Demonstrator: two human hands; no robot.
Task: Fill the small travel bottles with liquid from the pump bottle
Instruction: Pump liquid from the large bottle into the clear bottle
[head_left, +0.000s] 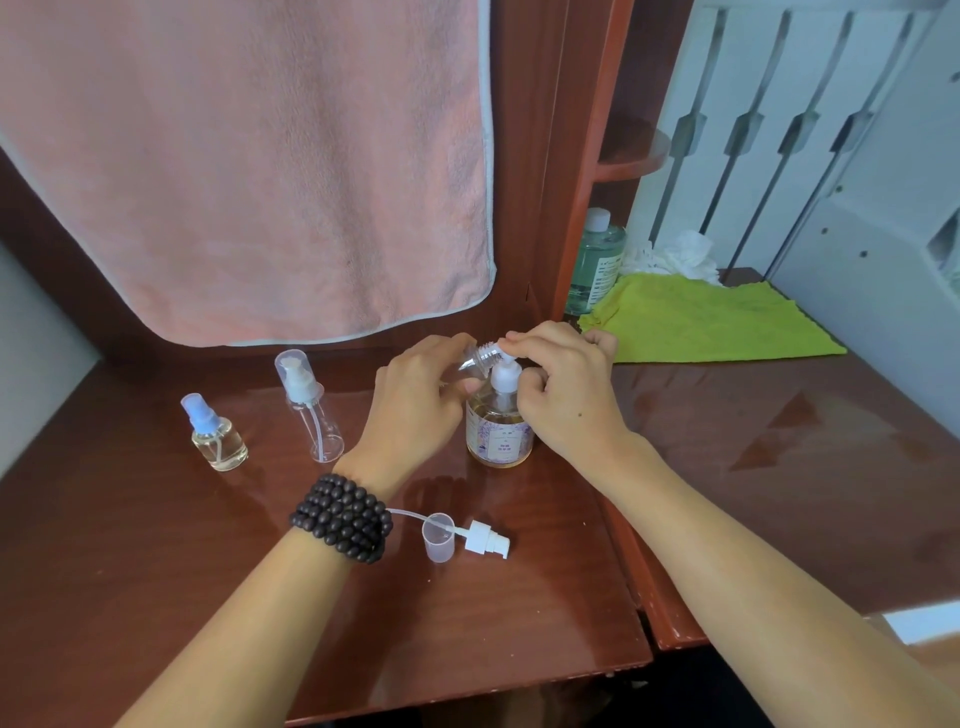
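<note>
My left hand (415, 400) grips a small clear travel bottle (480, 358), tilted so its threaded neck points at the white pump head (506, 376) of the pump bottle (500, 431), which holds amber liquid. Fingers of my right hand (561, 384) curl over the pump head and touch the small bottle's neck. A detached white pump cap with its tube and clear cover (462, 538) lies on the table near my left wrist. To the left stand a tall clear travel bottle (311, 410) and a squat spray bottle with a blue cap (215, 434).
A pink towel (249, 166) hangs behind the wooden table (156, 545). On the right lie a green cloth (706, 322) and white tissue (675, 254), beside a green bottle (597, 254) in a shelf nook. The table's front edge runs just below my forearms.
</note>
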